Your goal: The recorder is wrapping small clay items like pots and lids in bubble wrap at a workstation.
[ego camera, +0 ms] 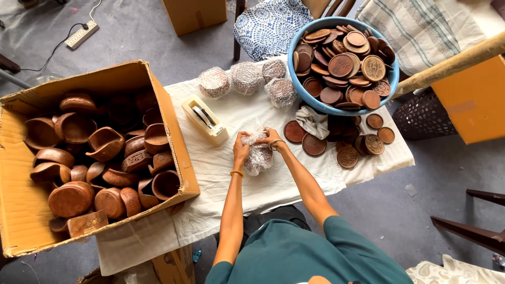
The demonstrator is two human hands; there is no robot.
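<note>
Although the bubble-wrapped bundle (pixel 258 154) sat in plain view near the middle of the white cloth (pixel 247 184), I could not make out what lay inside it — the plastic hid its contents. My torso was cut off at the lower edge, and part of a small carton (pixel 168 265) under the table showed only partly.

My left hand (pixel 241 144) gripped the bundle's left upper side, fingers curled close on the wrap. My right hand (pixel 271 138) pressed on its top right, fingers bent and closed on the plastic; a ring or band showed at that wrist. Both forearms reached forward, converging on the bundle.

Just beyond the hands stood a cream tape dispenser (pixel 204 120). Three wrapped bundles (pixel 246 79) lay at the far edge beside a blue bowl (pixel 315 102) heaped with brown carved discs (pixel 344 66). More discs (pixel 347 142) lay loose on the cloth. To the left, an open cardboard box (pixel 179 147) held brown wooden bowls (pixel 100 152). The floor (pixel 137 37) was grey — a power strip (pixel 80 34) lay on it.
</note>
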